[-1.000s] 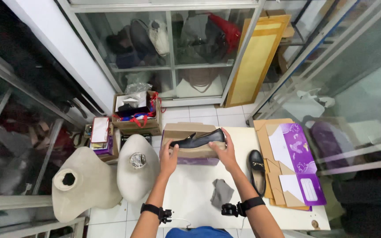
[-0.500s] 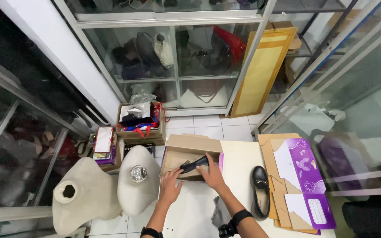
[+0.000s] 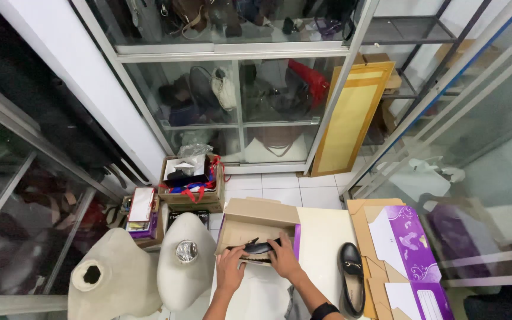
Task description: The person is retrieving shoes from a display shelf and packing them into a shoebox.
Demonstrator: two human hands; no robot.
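Both my hands rest on a black shoe (image 3: 260, 247) that lies low in an open brown cardboard shoe box (image 3: 255, 220) on a white table (image 3: 321, 237). My left hand (image 3: 230, 268) grips the shoe's near left end. My right hand (image 3: 281, 259) holds its right end, fingers over the top. A second black loafer (image 3: 351, 278) with a metal trim lies on the table to the right, apart from both hands.
Flattened brown cardboard (image 3: 364, 220) and a purple box lid (image 3: 410, 244) lie at the right. Two beige mannequin busts (image 3: 127, 278) stand at the left. A carton with red ribbon (image 3: 192, 182) sits on the tiled floor before a glass cabinet (image 3: 238, 89).
The shoe has gone from held up above the box down into it, with both hands following. The view has tilted upward, so my arms sit lower in the picture.
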